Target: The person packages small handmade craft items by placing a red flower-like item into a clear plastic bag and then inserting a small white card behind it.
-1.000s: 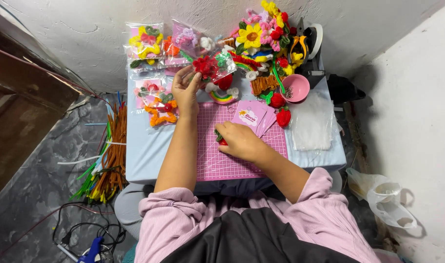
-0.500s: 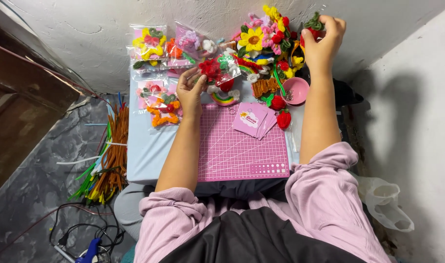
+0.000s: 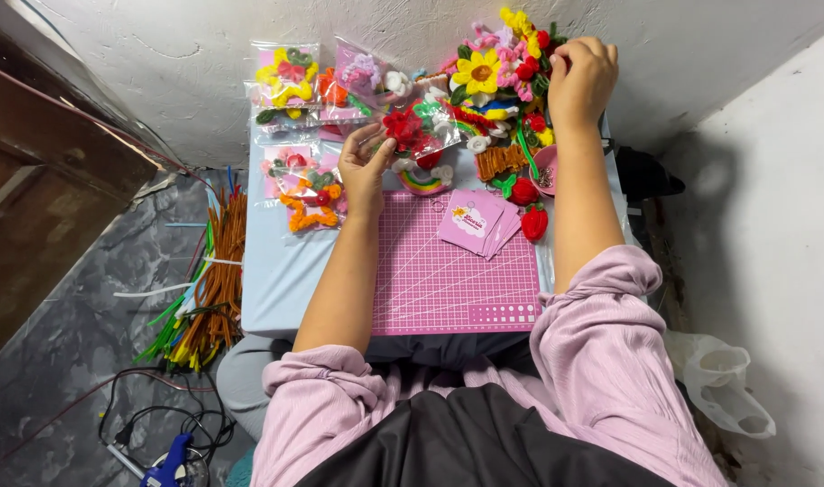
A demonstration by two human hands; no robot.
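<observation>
The bench (image 3: 276, 280) is carrying a pink cutting mat (image 3: 448, 280) at centre frame. Having left the mat, the right hand (image 3: 581, 81) is now closing its grip around craft flowers (image 3: 502, 72) at upper right, while the left hand (image 3: 365, 167) is pinching a clear packet of red flowers (image 3: 412, 126) above the mat.

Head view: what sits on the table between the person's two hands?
In the head view, a clear bag of red pipe-cleaner flowers, touched by the left hand, then a yellow sunflower amid a colourful craft pile before the right hand.
</observation>
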